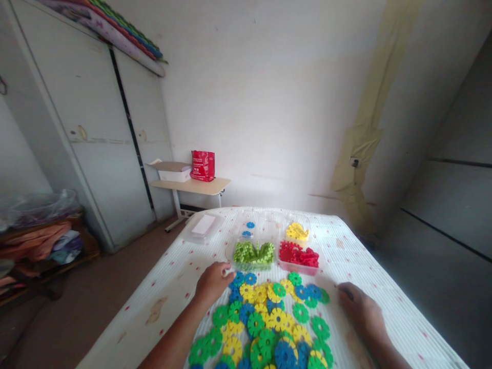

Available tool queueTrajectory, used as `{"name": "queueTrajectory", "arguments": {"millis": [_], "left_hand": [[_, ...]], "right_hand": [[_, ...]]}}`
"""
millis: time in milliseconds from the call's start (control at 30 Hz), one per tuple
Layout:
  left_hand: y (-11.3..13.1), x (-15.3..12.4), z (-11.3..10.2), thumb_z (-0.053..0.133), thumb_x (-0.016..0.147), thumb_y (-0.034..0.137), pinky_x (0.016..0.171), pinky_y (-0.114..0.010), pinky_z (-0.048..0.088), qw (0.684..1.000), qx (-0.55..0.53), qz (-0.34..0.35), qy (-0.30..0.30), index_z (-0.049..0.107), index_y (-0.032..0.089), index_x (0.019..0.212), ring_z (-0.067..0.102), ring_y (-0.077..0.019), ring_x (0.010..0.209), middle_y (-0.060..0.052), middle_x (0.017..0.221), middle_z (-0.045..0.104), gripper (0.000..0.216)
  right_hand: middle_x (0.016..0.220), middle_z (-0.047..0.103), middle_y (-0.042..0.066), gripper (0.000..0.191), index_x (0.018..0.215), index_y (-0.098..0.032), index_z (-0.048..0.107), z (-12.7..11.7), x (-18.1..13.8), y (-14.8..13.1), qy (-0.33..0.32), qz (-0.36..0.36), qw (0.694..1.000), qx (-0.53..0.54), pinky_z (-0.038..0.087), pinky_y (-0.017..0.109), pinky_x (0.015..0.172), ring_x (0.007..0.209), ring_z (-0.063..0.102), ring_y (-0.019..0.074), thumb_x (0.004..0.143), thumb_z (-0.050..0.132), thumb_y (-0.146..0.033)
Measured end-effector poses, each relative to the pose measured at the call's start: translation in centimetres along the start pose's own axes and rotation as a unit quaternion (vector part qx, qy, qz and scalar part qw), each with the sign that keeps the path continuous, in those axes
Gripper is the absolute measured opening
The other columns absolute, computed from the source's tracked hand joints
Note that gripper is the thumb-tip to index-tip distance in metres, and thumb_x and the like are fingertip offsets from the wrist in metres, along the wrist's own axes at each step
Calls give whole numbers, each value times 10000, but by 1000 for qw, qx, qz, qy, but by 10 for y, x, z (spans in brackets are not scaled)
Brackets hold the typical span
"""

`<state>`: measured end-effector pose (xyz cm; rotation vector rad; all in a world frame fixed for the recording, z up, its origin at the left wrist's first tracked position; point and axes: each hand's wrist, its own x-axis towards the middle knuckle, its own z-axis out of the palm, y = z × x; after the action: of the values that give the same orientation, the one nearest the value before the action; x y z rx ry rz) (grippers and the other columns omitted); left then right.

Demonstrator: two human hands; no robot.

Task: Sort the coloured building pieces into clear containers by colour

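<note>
My left hand (213, 282) is at the left edge of a pile of snowflake discs (277, 319) in green, yellow and blue. Its thumb and forefinger are slightly apart, close to a blue disc (238, 278), and no disc shows between them. To the right of the pile, my right hand (361, 306) rests on the tablecloth with fingers curled in; nothing shows in them, though their underside is hidden. Just beyond the pile stand a clear box of light green pieces (253, 253) and another of red pieces (299, 255).
Farther back are a container with yellow pieces (297, 231) and two blue discs (250, 225) in a clear container. A clear lidded box (202, 226) sits at the back left of the tablecloth (172, 287). A side table (207, 185) holds a red bag (203, 166) and a white box (174, 174).
</note>
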<state>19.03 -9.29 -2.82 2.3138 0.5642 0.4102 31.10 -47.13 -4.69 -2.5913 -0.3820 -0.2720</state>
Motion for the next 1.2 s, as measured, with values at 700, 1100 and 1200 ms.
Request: {"name": "queueTrajectory", "arguments": {"millis": [700,1100,1200], "left_hand": [[-17,-15,16,512,543,191,491,-195,317,984,-157,-32,-79,451,189,619,449,-101,506,77,510,451,98],[-17,-30,-38,542,542,302,474,-219,320,963,-176,-53,-195,501,171,572,446,-120,479,53,480,475,140],[-15,-25,-44,539,549,312,545,-224,347,975,-163,-34,-150,491,175,569,482,-134,577,37,564,518,146]], "right_hand": [[809,698,30,330,821,-236,619,0,-1,0,-3,-8,1000,-23,446,262,629,723,648,200,764,353,-423],[830,694,26,331,846,-239,614,0,0,1,-16,4,999,-29,443,262,637,743,644,200,770,356,-431],[840,691,20,316,846,-242,607,0,-1,1,-18,4,1000,-24,442,259,638,744,643,194,772,360,-426]]}}
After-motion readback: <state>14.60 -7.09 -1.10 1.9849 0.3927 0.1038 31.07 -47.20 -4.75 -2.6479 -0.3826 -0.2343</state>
